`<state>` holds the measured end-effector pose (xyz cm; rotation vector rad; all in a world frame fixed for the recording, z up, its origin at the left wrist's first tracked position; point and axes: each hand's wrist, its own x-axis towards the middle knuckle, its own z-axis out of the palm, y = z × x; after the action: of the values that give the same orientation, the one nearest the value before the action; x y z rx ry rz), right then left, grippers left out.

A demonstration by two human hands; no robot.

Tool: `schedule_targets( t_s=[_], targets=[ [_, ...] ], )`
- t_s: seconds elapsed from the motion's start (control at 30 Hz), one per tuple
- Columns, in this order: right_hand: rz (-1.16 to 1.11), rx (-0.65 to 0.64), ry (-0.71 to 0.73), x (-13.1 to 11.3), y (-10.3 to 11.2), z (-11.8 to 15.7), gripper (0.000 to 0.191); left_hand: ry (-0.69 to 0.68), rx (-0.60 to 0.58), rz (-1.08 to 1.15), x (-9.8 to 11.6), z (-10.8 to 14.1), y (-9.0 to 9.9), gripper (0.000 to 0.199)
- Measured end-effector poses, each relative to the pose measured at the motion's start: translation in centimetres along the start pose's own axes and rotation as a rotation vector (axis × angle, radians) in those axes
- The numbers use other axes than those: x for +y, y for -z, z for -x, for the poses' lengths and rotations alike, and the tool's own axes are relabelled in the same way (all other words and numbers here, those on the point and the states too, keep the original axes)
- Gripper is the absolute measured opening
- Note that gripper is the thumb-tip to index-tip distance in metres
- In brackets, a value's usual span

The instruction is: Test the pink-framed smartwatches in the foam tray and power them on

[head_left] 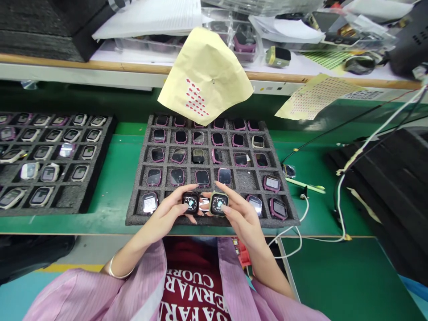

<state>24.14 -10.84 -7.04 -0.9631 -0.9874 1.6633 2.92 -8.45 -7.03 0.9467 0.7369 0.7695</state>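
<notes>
The green bench (123,151) is running across the view and supporting the foam tray (245,179), which is lying directly before the person. The tray's cells are holding rows of cased watches, mostly purple-rimmed. Over its near edge, both hands are working at matching heights in the view, palms turned inward.

The left hand (169,207) is coming in from the left and closing on the dark watch (191,203); the right hand (243,213) is coming in from the right and closing on the green watch (219,203). Each grip is spanning only its watch, with a forefinger lying along the far edge, the thumb resting at the near part of the face, and other fingers tucking in beneath.

The key relation is side by side: the watches are standing apart, the dark one lying to the left of the green, lit faces turning up toward the wearer. Their long axes are running roughly away from the body, nearly parallel, the green one leaning slightly rightward. Each hand is nearer its own watch. In the narrow gap, something bright is showing, too obscured to identify.
</notes>
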Motion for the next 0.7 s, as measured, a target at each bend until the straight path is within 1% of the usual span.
schedule_targets(
  t_s=[0.2,0.3,0.37,0.47,0.57,0.7],
  targets=[
    [0.012,-0.005,0.038,0.02,-0.19,-0.07,0.044,-0.002,-0.007,-0.019,0.43,0.08,-0.28,0.042],
    [0.016,-0.003,0.055,-0.04,-0.29,-0.06,0.044,-0.012,-0.017,-0.058,0.45,0.06,-0.43,0.042],
    [0.018,-0.017,0.048,-0.11,-0.35,0.05,0.049,-0.030,0.010,-0.100,0.35,0.04,-0.59,0.046],
    [0.026,-0.068,0.019,-0.21,-0.41,0.32,0.054,-0.055,0.107,-0.198,0.12,0.01,-0.86,0.051],
    [0.024,-0.094,0.008,-0.25,-0.39,0.45,0.054,-0.080,0.167,-0.298,-0.14,0.02,-0.99,0.043],
    [0.002,-0.098,0.013,-0.10,-0.24,0.05,0.047,-0.096,0.169,-0.373,-0.33,0.20,-0.82,0.036]
  ],
)
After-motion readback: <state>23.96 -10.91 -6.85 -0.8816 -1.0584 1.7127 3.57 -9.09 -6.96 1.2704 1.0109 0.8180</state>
